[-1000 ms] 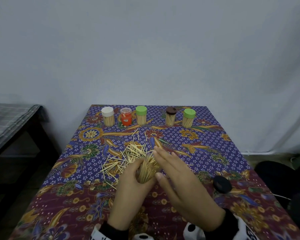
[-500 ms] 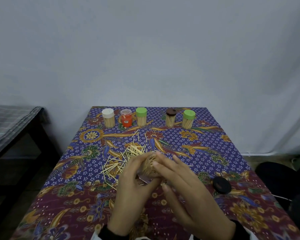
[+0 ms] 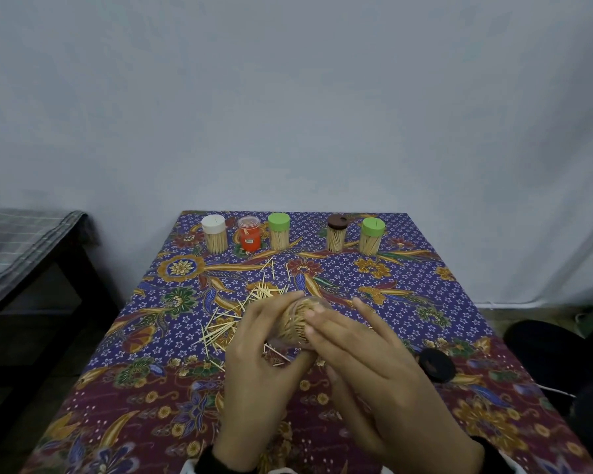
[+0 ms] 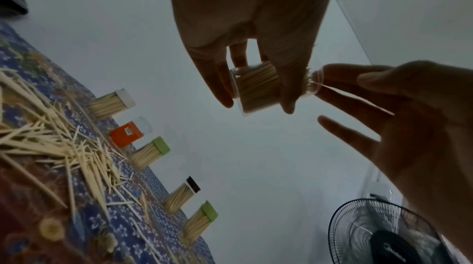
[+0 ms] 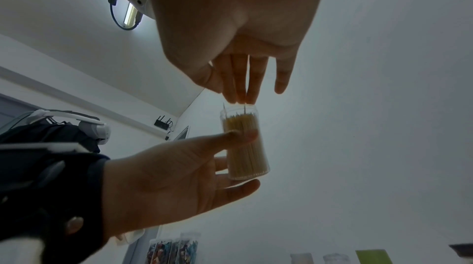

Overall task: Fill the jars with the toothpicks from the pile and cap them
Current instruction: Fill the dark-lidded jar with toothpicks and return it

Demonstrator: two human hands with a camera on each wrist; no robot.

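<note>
My left hand [image 3: 271, 340] grips a clear jar [image 3: 297, 319] packed with toothpicks and holds it above the table, its mouth tipped toward me. My right hand [image 3: 350, 340] has straight fingers whose tips [image 5: 240, 96] touch the toothpick ends at the jar [image 5: 245, 147] mouth. A few toothpicks stick out past the rim. The loose toothpick pile [image 3: 240, 316] lies on the patterned cloth just left of and below the hands. A black cap [image 3: 437, 366] lies on the cloth to the right of my right hand.
Several capped jars stand along the far edge: white-capped [image 3: 214, 234], orange [image 3: 249, 234], green-capped [image 3: 279, 230], brown-capped [image 3: 336, 234] and green-capped [image 3: 372, 236]. A low side table [image 3: 14, 254] stands to the left. A black fan [image 4: 384, 234] stands to the right.
My left hand has lifted the jar and tipped its mouth toward me. My right hand has moved from beside the jar to rest its fingertips on the toothpick ends.
</note>
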